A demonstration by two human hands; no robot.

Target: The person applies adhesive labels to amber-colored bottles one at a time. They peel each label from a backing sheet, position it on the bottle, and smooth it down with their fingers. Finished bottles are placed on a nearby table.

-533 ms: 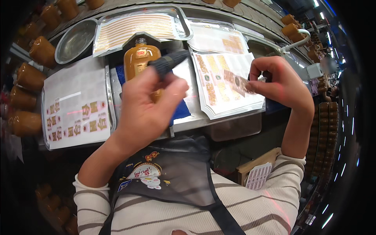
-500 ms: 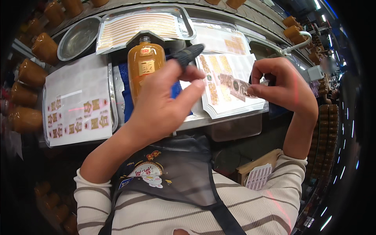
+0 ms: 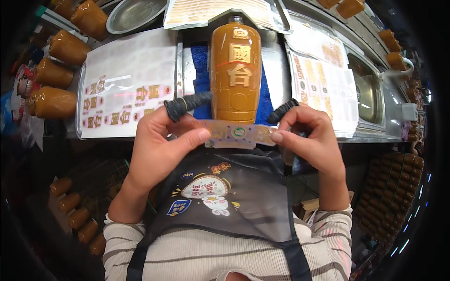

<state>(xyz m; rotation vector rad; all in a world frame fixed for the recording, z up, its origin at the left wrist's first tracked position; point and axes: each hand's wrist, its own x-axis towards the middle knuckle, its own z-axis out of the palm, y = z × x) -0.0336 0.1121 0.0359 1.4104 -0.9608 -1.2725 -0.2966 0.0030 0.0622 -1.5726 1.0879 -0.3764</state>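
Between my two hands a translucent decal strip (image 3: 240,132) with gold patterns and a green round mark is stretched flat. My left hand (image 3: 161,145) pinches its left end, and my right hand (image 3: 309,133) pinches its right end. Black wraps cover a finger of each hand. Just beyond the strip, a glossy amber-brown bottle (image 3: 236,105) lies on its back with its neck pointing away, gold raised characters facing up. Whether the strip touches the bottle's base, I cannot tell. A blue towel (image 3: 266,93) lies under the bottle, and a dark angled holder (image 3: 255,21) surrounds its neck.
At left a tray (image 3: 80,117) carries a white sheet (image 3: 136,51) of gold and red decals. More decal sheets (image 3: 344,103) lie at right beside a metal basin (image 3: 368,96). A round steel bowl (image 3: 136,16) stands far left. Brown bottles (image 3: 55,103) line the left side.
My left hand has come down from over the bottle and taken the strip's left end. My right hand has brought the strip in front of the bottle. The view has shifted.
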